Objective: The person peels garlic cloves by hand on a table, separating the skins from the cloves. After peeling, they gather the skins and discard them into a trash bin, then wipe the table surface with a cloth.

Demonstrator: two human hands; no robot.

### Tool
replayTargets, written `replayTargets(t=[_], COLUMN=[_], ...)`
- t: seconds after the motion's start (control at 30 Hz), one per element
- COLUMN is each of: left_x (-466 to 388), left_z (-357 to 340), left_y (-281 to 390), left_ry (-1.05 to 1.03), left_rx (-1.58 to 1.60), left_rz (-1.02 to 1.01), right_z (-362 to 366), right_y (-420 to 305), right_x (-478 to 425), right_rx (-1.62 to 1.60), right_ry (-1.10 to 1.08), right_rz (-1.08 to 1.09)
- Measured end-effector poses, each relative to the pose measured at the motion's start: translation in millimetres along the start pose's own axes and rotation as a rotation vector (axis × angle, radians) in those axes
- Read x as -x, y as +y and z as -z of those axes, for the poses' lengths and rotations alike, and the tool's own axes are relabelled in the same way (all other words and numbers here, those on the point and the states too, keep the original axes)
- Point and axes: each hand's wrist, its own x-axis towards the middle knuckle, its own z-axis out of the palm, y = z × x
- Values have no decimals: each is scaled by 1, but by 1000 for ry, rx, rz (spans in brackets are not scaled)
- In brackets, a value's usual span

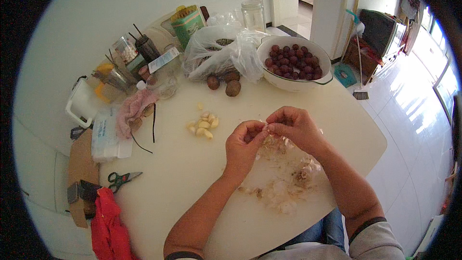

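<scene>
My left hand (246,142) and my right hand (297,128) meet fingertip to fingertip above the pale table (173,184). Pinched between them is a small whitish garlic clove (266,126), mostly covered by the fingers. To the left of my hands lies a small pile of peeled garlic cloves (204,124), with one small piece set apart behind it. Below and right of my hands are scattered papery garlic skins (281,191). A partly broken garlic bulb (306,170) rests among them, near my right forearm.
A bowl of grapes (294,63) stands at the back right, beside a plastic bag (223,50) and several round brown fruits (233,88). Glasses (144,115) on a pink cloth (130,110), scissors (124,179) and a red cloth (108,220) line the left side.
</scene>
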Motion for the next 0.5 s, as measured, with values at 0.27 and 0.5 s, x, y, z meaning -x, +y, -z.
replayTargets(t=[0.27, 0.5], left_x=[2, 5], left_z=[3, 1], left_y=[4, 2], left_ry=[64, 60], left_rx=[-419, -396], left_rz=[-306, -245], right_z=[6, 4], right_y=[-4, -11], right_x=[2, 4], right_rx=[27, 169], right_ry=[-98, -89], right_rz=[-163, -122])
